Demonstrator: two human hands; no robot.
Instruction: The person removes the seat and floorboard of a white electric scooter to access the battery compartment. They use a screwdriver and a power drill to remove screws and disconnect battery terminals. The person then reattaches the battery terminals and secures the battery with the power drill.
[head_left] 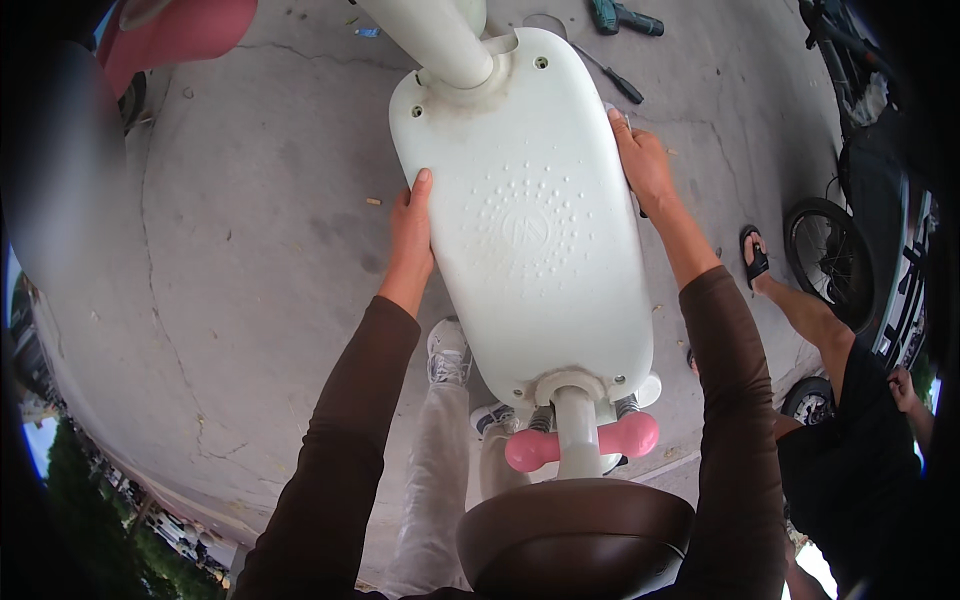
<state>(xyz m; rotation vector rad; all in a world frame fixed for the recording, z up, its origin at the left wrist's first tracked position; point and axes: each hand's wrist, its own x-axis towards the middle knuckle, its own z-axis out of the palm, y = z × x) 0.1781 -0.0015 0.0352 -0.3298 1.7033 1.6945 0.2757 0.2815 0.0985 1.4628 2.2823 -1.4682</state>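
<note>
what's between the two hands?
The white deck of a small ride-on fills the whole gap in the head view. Left hand grips its left edge, right hand its right edge.

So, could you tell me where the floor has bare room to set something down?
Most room is the concrete floor left of the white board, beyond the left hand. It is crowded right of the right hand, with a sandalled foot and wheel, and at the top by the screwdriver.
</note>
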